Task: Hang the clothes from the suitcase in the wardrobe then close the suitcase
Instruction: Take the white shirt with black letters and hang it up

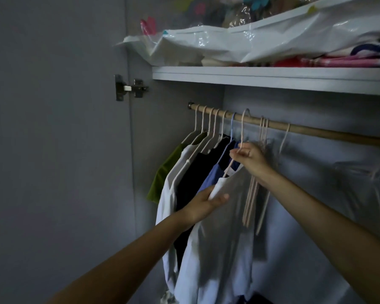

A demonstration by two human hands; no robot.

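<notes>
Right hand [249,157] pinches the hanger [242,128] neck, its hook over the rail [316,129] above; left hand [203,204] grips the white shirt [217,249] shoulder below. Several garments hang leftward. Suitcase unseen; closing remains.

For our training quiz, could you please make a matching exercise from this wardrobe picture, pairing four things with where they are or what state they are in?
Things:
1. green top
2. white plastic bag
3. left hand
4. bare hangers

Places or states:
A. on the shelf above the rail
B. grips the white garment's shoulder
C. hanging nearest the hinge side
D. hanging from the rail without clothes

Pairs: 1-C, 2-A, 3-B, 4-D
</notes>
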